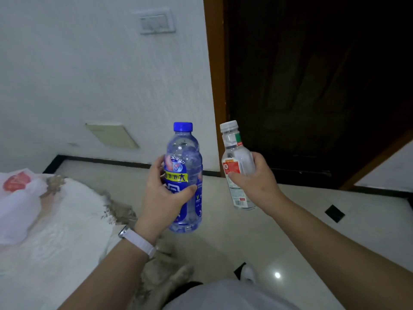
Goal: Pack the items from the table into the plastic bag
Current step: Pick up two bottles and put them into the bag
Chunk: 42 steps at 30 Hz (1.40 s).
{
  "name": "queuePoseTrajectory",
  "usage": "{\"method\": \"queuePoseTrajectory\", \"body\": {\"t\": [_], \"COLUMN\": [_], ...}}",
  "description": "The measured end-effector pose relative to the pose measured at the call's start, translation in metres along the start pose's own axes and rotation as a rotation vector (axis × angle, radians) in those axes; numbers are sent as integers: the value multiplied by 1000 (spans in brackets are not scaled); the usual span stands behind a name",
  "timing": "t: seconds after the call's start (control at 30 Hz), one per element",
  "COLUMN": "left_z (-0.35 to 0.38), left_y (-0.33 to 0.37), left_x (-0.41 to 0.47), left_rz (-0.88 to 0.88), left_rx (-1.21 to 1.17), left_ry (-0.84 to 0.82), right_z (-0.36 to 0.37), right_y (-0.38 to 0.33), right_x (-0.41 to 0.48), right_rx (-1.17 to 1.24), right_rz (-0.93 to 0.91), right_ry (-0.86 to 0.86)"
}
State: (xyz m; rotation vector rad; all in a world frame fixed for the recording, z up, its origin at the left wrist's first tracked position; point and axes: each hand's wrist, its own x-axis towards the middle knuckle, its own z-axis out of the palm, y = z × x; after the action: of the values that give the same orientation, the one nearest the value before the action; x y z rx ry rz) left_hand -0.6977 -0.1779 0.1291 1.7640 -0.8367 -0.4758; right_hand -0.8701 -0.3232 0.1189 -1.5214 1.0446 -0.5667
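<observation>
Dim, soft indoor light — a glare spot on the floor (277,275), wide-angle bending at edges

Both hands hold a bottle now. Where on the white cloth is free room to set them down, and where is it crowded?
Free: the white cloth between the plastic bag and the left hand, down toward the near edge. Crowded: the far left corner, where the bag lies. The blue bottle and clear bottle, in the right hand, are over the floor.
</observation>
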Motion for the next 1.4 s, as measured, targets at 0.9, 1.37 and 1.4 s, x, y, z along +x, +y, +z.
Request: {"method": "queuePoseTrajectory", "body": {"t": [0.9, 1.37, 1.4], "left_z": [-157, -263, -273], "left_y": [-114, -175, -175], "left_x": [343, 421, 426], "left_rz": [-226, -422, -435], "left_rx": [-188, -106, -92], "left_ry": [401, 792, 841], "right_z": [263, 459, 478], "right_y": [-142, -189, -195], "right_x": [355, 486, 494], "right_rx": [-209, -252, -243], "right_rz": [-76, -196, -204], "right_ry": [-311, -687, -726]}}
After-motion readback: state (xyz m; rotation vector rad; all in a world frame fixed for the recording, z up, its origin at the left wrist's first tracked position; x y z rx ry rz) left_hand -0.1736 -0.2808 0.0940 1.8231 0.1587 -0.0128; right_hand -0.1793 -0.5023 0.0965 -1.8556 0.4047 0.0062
